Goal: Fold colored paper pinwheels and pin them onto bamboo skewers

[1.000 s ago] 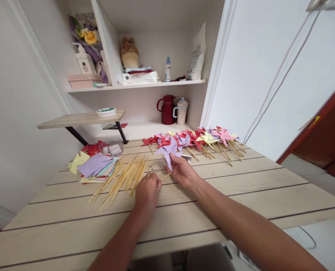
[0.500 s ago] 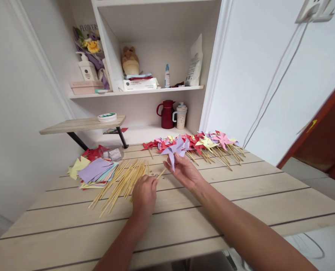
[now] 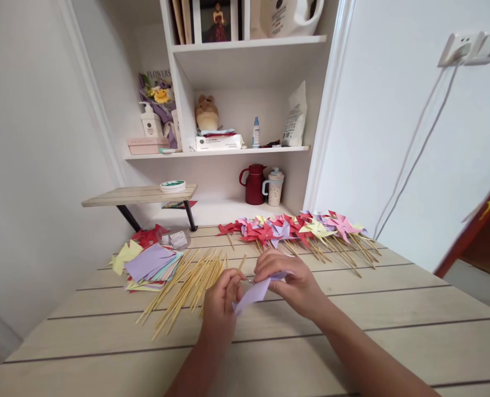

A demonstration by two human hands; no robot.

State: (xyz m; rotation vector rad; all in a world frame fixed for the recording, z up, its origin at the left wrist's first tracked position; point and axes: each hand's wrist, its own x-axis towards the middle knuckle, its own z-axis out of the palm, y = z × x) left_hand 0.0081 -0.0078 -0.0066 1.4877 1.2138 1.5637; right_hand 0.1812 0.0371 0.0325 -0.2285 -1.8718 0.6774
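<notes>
Pinwheel (image 3: 253, 296), lilac, sits pinched between thumb and fingers of the right hand (image 3: 296, 284) above the table (image 3: 352, 325), one blade slanting down just beside the left hand (image 3: 220, 300), whose fingers clamp a stick (image 3: 242, 262), its end poking up. Left of that hand lie loose sticks (image 3: 203, 278), then a paper stack (image 3: 149, 263); beyond the right hand, a colourful row of pinwheels (image 3: 265, 232).

A lilac paper pinwheel (image 3: 253, 295), folded and nearly edge-on, is pinched in the right hand (image 3: 300, 289), one blade slanting down toward the left hand (image 3: 220, 298). There, a slim tan stick (image 3: 242, 262) tilts upward, its tip bare, the rest hidden by fingers. A silvery pin (image 3: 250, 282) shows between.
</notes>
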